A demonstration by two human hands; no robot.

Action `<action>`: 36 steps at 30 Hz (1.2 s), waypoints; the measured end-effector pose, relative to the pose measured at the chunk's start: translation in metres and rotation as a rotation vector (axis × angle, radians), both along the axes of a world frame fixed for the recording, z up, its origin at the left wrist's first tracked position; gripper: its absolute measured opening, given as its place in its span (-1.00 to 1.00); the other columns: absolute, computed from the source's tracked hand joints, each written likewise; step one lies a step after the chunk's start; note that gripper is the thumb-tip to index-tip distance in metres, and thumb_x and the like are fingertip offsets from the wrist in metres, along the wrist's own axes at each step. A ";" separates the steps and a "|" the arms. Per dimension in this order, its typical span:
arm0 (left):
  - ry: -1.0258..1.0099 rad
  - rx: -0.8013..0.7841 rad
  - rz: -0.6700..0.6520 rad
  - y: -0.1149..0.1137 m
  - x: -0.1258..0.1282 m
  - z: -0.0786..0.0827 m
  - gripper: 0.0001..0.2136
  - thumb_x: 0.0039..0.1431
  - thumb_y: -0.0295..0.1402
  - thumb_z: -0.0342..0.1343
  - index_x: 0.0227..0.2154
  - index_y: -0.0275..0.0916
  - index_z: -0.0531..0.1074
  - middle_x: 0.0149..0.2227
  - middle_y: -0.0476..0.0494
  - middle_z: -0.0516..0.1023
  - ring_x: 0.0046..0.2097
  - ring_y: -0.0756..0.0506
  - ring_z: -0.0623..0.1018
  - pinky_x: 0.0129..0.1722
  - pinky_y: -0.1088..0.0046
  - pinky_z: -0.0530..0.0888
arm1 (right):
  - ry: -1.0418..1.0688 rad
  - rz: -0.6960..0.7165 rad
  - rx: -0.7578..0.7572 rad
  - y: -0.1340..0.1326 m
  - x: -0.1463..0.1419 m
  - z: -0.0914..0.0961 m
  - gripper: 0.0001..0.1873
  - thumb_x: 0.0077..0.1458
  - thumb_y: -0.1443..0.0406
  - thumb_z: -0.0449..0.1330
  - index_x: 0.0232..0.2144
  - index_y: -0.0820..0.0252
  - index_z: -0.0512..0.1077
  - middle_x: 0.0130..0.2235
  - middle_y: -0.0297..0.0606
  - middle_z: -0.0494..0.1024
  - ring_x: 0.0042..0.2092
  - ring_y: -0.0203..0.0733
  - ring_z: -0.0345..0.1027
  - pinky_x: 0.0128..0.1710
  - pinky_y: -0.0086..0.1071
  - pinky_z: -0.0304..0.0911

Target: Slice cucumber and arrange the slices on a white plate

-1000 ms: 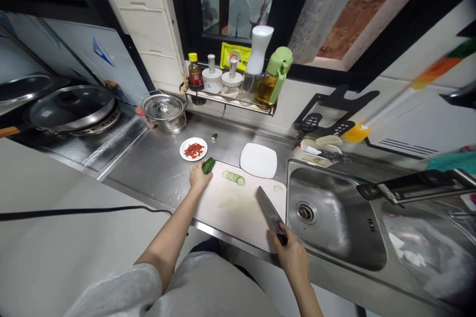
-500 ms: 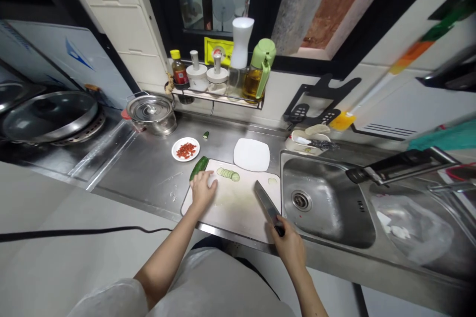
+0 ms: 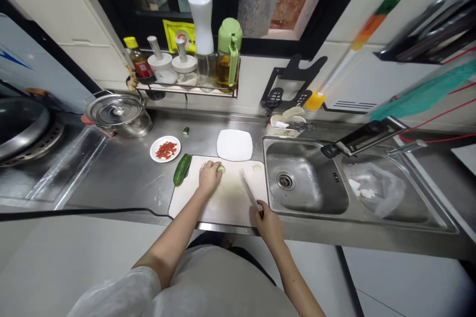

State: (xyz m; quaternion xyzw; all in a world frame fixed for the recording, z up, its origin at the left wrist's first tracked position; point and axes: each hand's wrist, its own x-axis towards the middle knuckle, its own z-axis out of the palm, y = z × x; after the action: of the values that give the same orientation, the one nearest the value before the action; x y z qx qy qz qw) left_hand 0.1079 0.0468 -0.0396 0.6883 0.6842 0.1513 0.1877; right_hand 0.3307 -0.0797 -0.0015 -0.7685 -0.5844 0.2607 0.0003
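My left hand [image 3: 209, 177] is over the row of cucumber slices [image 3: 221, 169] near the back of the white cutting board [image 3: 208, 212]. Its fingers close round them and hide most of the row. In my right hand [image 3: 269, 225] is a kitchen knife [image 3: 250, 187], held by its dark handle, the blade pointing away over the board's right half. A single pale slice [image 3: 257, 168] lies apart at the board's back right. The dark green cucumber [image 3: 182, 170] rests by the board's left edge.
Behind the board stand a white square plate [image 3: 234, 145] and a round plate [image 3: 165, 149] of chopped red pieces. A cucumber end [image 3: 186, 131] lies on the counter. To the right is the sink [image 3: 308, 203]; a lidded steel pot [image 3: 121, 113] stands back left, below a condiment rack [image 3: 186, 90].
My left hand has moved from beside the cucumber rightward onto the slices. The cucumber is now uncovered. The knife stays in my right hand, its blade turned more edge-on. The view has shifted right.
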 end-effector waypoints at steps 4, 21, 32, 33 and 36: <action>0.067 -0.009 -0.049 0.004 0.002 -0.005 -0.73 0.20 -0.32 0.01 -0.08 -0.07 0.49 -0.13 -0.18 0.42 -0.06 -0.17 0.40 -0.02 0.28 0.27 | 0.006 0.012 -0.003 -0.001 -0.001 -0.001 -0.57 0.26 0.11 -0.07 0.07 0.12 0.35 -0.22 -0.15 0.60 -0.18 -0.09 0.48 -0.25 -0.37 0.18; -0.189 -0.073 0.083 0.001 -0.001 -0.003 -0.80 0.08 -0.43 0.07 -0.22 -0.16 0.47 -0.29 -0.08 0.53 -0.22 -0.10 0.47 -0.19 0.40 0.33 | 0.030 0.004 0.029 -0.004 0.004 -0.006 -0.57 0.25 0.11 -0.06 0.05 0.13 0.36 -0.26 -0.16 0.60 -0.20 -0.10 0.48 -0.27 -0.39 0.16; -0.515 -0.236 0.209 -0.040 -0.036 -0.032 -0.69 0.07 -0.43 0.03 -0.13 -0.22 0.54 -0.30 -0.08 0.61 -0.33 -0.02 0.51 -0.26 0.48 0.41 | 0.020 0.047 -0.014 0.000 -0.003 0.000 -0.58 0.26 0.12 -0.07 0.07 0.11 0.34 -0.24 -0.18 0.60 -0.18 -0.13 0.47 -0.27 -0.40 0.16; -0.499 -0.248 0.208 -0.043 -0.038 -0.033 -0.70 0.08 -0.43 0.01 -0.14 -0.22 0.54 -0.31 -0.09 0.61 -0.34 -0.02 0.51 -0.27 0.47 0.42 | 0.016 0.054 -0.019 0.001 -0.004 0.001 -0.57 0.26 0.12 -0.08 0.08 0.11 0.33 -0.24 -0.18 0.60 -0.18 -0.13 0.47 -0.27 -0.40 0.16; -0.441 -0.281 0.214 -0.049 -0.042 -0.031 -0.70 0.11 -0.43 -0.01 -0.15 -0.23 0.54 -0.38 -0.07 0.60 -0.39 -0.02 0.51 -0.31 0.46 0.43 | 0.011 0.074 -0.026 0.002 -0.008 0.003 -0.57 0.27 0.13 -0.09 0.08 0.10 0.33 -0.23 -0.18 0.60 -0.16 -0.13 0.47 -0.26 -0.40 0.16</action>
State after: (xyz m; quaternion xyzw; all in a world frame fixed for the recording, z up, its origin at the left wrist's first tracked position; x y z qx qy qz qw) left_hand 0.0657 -0.0025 -0.0706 0.5299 0.7097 0.2202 0.4087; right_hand 0.3231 -0.0780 0.0012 -0.7448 -0.6091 0.2721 -0.0162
